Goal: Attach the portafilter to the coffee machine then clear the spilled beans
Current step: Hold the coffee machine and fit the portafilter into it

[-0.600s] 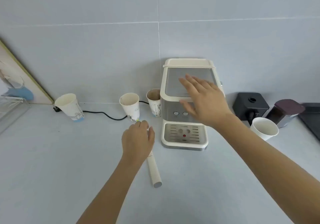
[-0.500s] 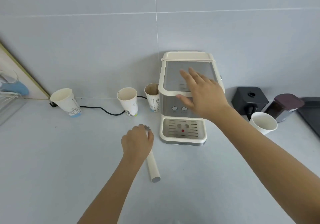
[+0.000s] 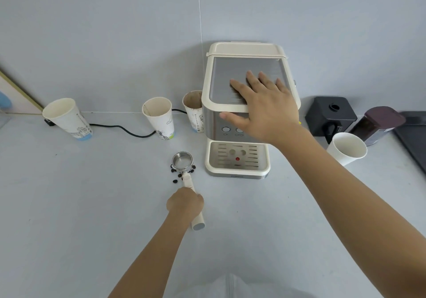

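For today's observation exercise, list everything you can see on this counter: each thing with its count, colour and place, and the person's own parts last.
Coffee machine: one, cream and steel, against the wall.
Portafilter: one, steel basket, cream handle, on the counter left of the machine.
Spilled beans: several, dark, around the basket.
Paper cups: four, white; three left of the machine, one right.
Black box: one, right of the machine.
Dark-lidded container: one, far right.
Cable: one, black, along the wall.
Left hand: grips the portafilter handle.
Right hand: flat on the machine's top.

Portafilter point(image 3: 182, 161) basket shiny metal (handle matt cream plastic)
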